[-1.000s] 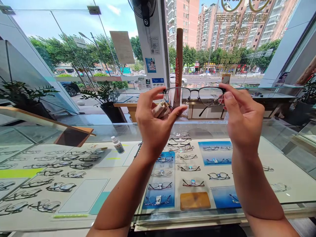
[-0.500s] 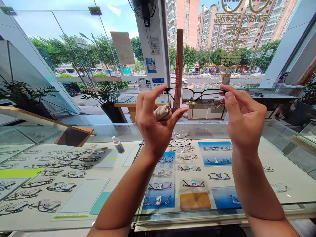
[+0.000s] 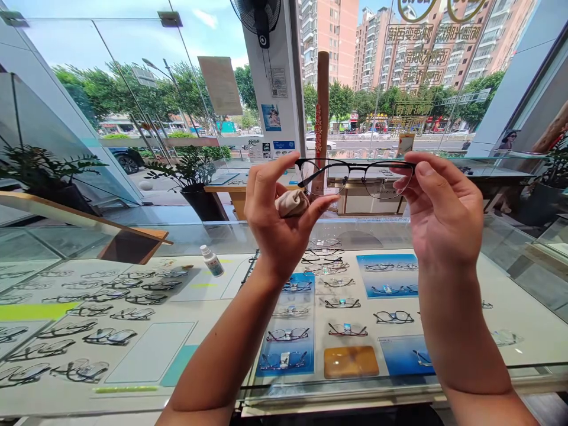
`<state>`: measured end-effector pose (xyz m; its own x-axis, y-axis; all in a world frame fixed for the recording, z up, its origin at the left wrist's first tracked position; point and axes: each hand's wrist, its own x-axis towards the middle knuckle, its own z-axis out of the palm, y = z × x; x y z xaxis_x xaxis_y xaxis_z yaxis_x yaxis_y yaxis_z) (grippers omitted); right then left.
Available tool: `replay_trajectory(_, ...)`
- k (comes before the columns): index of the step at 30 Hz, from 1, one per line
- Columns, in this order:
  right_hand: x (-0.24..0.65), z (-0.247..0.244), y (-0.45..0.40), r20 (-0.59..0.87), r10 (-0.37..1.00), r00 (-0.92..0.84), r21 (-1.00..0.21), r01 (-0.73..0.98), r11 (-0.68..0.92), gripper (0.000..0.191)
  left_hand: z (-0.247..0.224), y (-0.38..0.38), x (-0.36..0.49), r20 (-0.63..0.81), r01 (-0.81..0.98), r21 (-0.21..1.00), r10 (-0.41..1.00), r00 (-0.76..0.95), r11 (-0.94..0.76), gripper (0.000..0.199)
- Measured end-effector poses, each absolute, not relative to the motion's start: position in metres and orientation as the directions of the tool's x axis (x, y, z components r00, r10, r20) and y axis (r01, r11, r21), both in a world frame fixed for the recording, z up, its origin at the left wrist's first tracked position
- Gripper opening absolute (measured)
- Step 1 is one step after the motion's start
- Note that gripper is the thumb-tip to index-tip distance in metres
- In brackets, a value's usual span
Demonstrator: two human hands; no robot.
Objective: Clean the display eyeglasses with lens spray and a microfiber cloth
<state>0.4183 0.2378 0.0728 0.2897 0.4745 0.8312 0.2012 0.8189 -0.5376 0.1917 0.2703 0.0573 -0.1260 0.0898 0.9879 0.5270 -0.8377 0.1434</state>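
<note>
Left hand [image 3: 274,223] clutching cloth [image 3: 291,203], right hand [image 3: 451,213] pinching glasses [image 3: 355,167], held up between the 2 hands

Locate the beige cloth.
Near the head view's middle, the beige cloth sits bunched in the left hand, below the left end of the held glasses.

An eyeglasses shop: rows of display glasses [image 3: 347,329] lie in a glass counter [image 3: 346,395], and reversed lettering [image 3: 412,34] marks the street-facing window [image 3: 346,112].
</note>
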Motion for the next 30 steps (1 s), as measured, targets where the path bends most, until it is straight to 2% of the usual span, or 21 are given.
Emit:
replay_trajectory(4,0.419,0.073,0.241,0.803,0.507,0.314,-0.574,0.175,0.8,0.029,0.063,0.263,0.196,0.982,0.462,0.155,0.086,-0.166,-0.873,0.061)
replay_trajectory(10,0.417,0.071,0.243,0.805,0.513,0.299,-0.57,0.147,0.808,0.031,0.062,0.264,0.194,0.95,0.344,0.31,0.277,-0.14,-0.886,0.063)
replay_trajectory(16,0.414,0.073,0.237,0.762,0.572,0.304,-0.613,0.053,0.788,0.029,0.058,0.279,0.19,0.933,0.116,0.346,0.328,-0.148,-0.931,0.066)
replay_trajectory(21,0.414,0.072,0.235,0.761,0.579,0.294,-0.607,0.006,0.795,0.027,0.057,0.289,0.188,0.912,0.066,0.399,0.388,-0.134,-0.915,0.062)
replay_trajectory(30,0.416,0.073,0.237,0.75,0.586,0.307,-0.612,-0.015,0.79,0.027,0.054,0.295,0.189,0.888,0.029,0.458,0.456,-0.064,-0.889,0.066)
